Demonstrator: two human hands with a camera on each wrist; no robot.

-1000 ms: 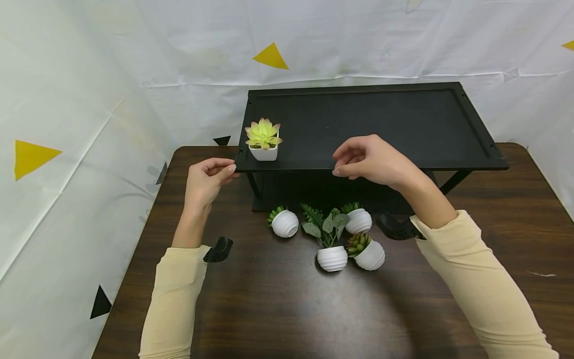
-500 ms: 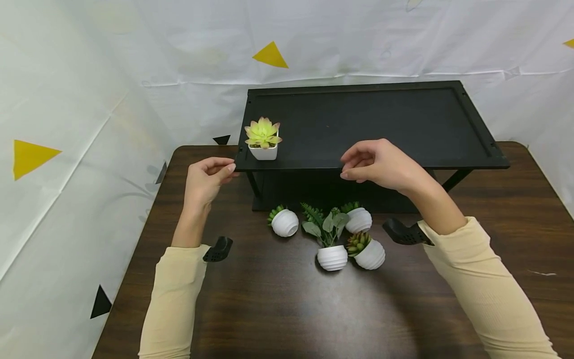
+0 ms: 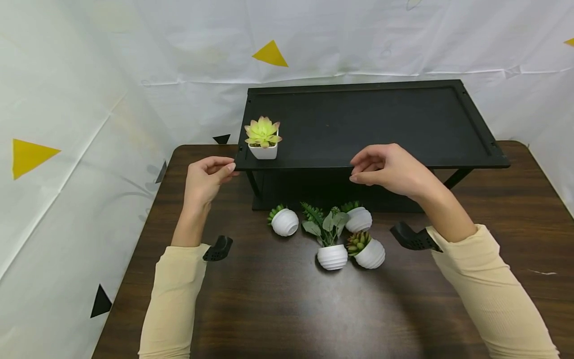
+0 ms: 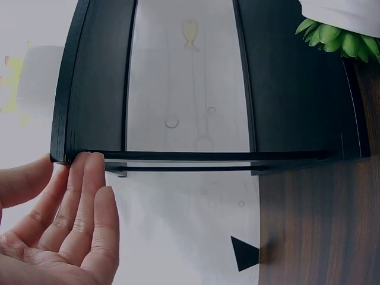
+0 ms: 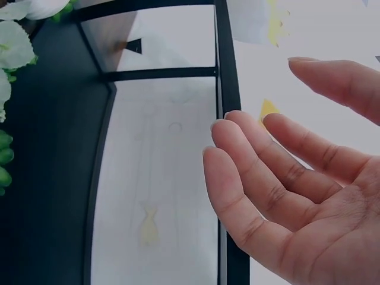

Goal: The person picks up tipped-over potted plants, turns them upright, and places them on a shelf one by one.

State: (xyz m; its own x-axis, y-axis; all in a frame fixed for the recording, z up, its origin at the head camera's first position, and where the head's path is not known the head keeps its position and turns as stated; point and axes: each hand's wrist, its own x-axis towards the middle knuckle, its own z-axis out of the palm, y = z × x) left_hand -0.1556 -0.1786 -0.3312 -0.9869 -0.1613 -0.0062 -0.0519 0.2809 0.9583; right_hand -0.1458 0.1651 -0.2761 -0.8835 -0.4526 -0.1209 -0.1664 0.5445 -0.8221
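A black two-tier shelf (image 3: 381, 119) stands at the back of the table. My left hand (image 3: 203, 180) pinches the front left corner of its top board, thumb above and fingers below in the left wrist view. Close to that corner, a yellow-green succulent in a square white pot (image 3: 263, 139) sits on the top board. My right hand (image 3: 394, 169) is at the front edge, right of the middle, holding nothing. Its fingers (image 5: 222, 178) are loosely bent and spread from the thumb, with the board's edge behind them.
On the dark wooden table (image 3: 269, 309), in front of the shelf, are several small plants in ribbed white pots: a leafy upright one (image 3: 332, 257), and tipped succulents at left (image 3: 285, 223), right (image 3: 370, 254) and behind (image 3: 358, 219). White sheeting (image 3: 202, 40) hangs behind.
My right hand has slid rightward and slightly nearer along the shelf's front edge. My left hand stays at the corner, and the plants have not moved.
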